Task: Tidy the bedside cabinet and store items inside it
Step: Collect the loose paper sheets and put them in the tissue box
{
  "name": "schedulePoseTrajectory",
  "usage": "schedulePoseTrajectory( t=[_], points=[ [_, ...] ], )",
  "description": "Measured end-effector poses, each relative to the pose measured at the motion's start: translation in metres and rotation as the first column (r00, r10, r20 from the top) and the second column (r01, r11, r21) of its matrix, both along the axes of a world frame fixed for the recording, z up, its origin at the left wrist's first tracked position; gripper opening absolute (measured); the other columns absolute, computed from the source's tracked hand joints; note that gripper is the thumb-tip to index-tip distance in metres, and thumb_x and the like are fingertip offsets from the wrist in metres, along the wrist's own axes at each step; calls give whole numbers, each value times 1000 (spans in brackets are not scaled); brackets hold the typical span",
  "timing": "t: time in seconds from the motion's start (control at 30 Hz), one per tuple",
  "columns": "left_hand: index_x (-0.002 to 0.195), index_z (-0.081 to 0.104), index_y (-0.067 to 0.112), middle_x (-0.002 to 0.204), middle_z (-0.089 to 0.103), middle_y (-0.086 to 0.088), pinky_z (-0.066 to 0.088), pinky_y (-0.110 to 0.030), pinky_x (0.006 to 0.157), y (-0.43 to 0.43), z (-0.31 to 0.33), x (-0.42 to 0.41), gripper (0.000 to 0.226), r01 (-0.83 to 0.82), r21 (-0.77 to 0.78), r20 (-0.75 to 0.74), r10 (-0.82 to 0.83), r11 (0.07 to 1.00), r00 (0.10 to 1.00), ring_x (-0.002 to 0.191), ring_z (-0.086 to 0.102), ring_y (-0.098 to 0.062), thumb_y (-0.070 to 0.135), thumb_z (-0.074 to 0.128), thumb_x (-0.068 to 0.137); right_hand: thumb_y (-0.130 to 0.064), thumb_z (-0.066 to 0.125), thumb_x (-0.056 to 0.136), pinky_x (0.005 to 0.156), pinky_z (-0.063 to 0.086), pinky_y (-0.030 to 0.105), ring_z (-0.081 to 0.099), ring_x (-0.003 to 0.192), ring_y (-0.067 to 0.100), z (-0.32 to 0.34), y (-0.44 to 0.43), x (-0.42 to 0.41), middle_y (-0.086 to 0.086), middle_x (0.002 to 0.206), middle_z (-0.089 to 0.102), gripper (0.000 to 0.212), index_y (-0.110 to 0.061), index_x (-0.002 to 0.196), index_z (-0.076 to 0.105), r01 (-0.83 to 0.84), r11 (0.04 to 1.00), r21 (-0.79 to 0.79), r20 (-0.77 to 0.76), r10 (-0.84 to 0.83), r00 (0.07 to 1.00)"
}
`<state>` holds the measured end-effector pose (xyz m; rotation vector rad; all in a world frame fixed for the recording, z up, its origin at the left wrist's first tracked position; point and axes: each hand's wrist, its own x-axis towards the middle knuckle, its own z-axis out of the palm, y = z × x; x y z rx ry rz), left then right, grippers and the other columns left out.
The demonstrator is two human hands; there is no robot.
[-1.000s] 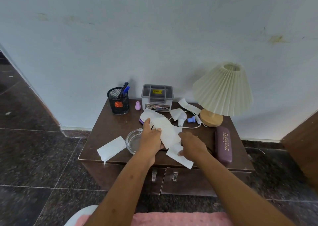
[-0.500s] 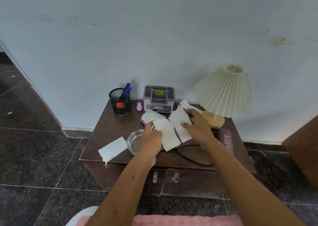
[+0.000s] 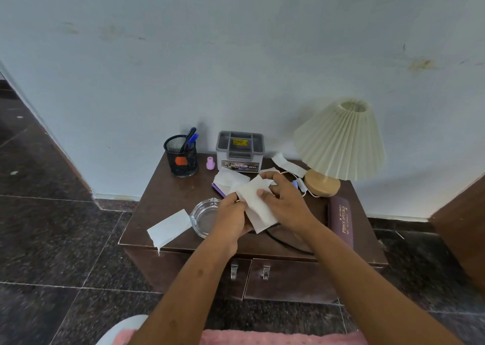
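Pale blue wall, stained in places, rises behind a dark wooden bedside cabinet [image 3: 168, 195] that stands on dark stone tiles. Both cabinet doors are closed, and their two metal handles [image 3: 234, 271] sit side by side at the middle of the front.

Over the middle of the top, the person holds a small bunch of white paper sheets [image 3: 256, 211] between both hands. The left hand [image 3: 231, 220] grips the sheets at their lower left edge with its fingers curled around them. The right hand [image 3: 287, 205] pinches them from the right, thumb on the upper face.

A glass ashtray [image 3: 203, 214] sits just beside the left hand, and a loose sheet [image 3: 169, 226] hangs over the front left edge. Further back another sheet lies on a purple object [image 3: 219, 189]. Along the wall stand a black mesh pen holder [image 3: 181, 158] with pens in it, a small pink cap-like piece [image 3: 210, 163] and a grey organiser box [image 3: 240, 148]. At the right a pleated lamp [image 3: 341, 140] stands on a round wooden base, with a maroon spectacle case [image 3: 341, 221] in front of it. A black cable [image 3: 284, 243] runs under the right forearm.
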<state>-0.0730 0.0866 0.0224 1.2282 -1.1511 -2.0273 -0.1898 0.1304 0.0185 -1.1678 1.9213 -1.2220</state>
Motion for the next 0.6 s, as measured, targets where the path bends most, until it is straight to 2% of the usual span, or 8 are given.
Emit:
schedulePoseTrajectory(
  t=[0.1, 0.17, 0.27, 0.33, 0.43, 0.53, 0.6],
  points=[
    [96, 62, 18, 93, 68, -5, 56, -34, 68, -1, 2, 2, 27, -18, 18, -31, 19, 1000, 999, 84, 64, -21, 5, 38, 99, -18, 56, 93, 69, 49, 22, 61, 92, 19, -2, -2, 1, 5, 104, 64, 25, -28, 114, 48, 26, 999, -23, -6, -26, 1000],
    [88, 60, 21, 88, 67, -4, 56, -34, 66, -2, 3, 2, 28, -44, 39, -41, 46, 998, 998, 81, 64, -20, 7, 39, 100, -19, 57, 92, 70, 49, 21, 61, 93, 19, -3, -4, 4, 3, 104, 64, 24, -29, 113, 48, 39, 999, -36, -35, -40, 999],
    [90, 61, 20, 91, 66, -6, 56, -35, 65, -1, 4, 2, 26, -54, 46, -35, 56, 997, 998, 82, 64, -20, 10, 38, 101, -18, 57, 92, 70, 44, 16, 58, 92, 14, -3, -5, 11, -2, 104, 60, 30, -19, 121, 49, 71, 996, -60, -91, -76, 993],
    [93, 61, 19, 91, 66, -5, 56, -36, 69, 0, 5, 1, 26, -54, 45, -31, 55, 998, 998, 83, 63, -20, 12, 37, 101, -19, 55, 94, 77, 44, 20, 56, 94, 13, -3, -5, 14, 0, 110, 60, 32, -16, 125, 49, 110, 992, -64, -83, -115, 990],
    [81, 55, 24, 86, 63, -1, 53, -37, 75, 1, 7, 0, 29, -65, 61, -33, 67, 996, 997, 81, 61, -18, 12, 37, 101, -21, 51, 96, 86, 45, 24, 51, 99, 11, -3, -5, 19, 1, 121, 56, 36, -13, 130, 46, 123, 992, -13, -84, -124, 989],
    [85, 57, 23, 86, 64, -1, 53, -36, 74, 2, 8, 1, 27, -49, 40, -28, 51, 998, 998, 80, 62, -17, 13, 38, 101, -23, 49, 96, 100, 44, 33, 51, 113, 16, -6, -6, 21, 4, 133, 52, 43, -11, 137, 43, 112, 993, 20, -110, -110, 988],
    [87, 59, 22, 86, 65, -1, 54, -35, 73, 2, 8, 2, 27, -39, 22, -27, 40, 999, 999, 80, 62, -17, 13, 38, 101, -23, 47, 97, 104, 41, 37, 49, 121, 20, -8, -6, 21, 6, 136, 51, 43, -9, 138, 43, 108, 994, 34, -121, -104, 987]
  ],
)
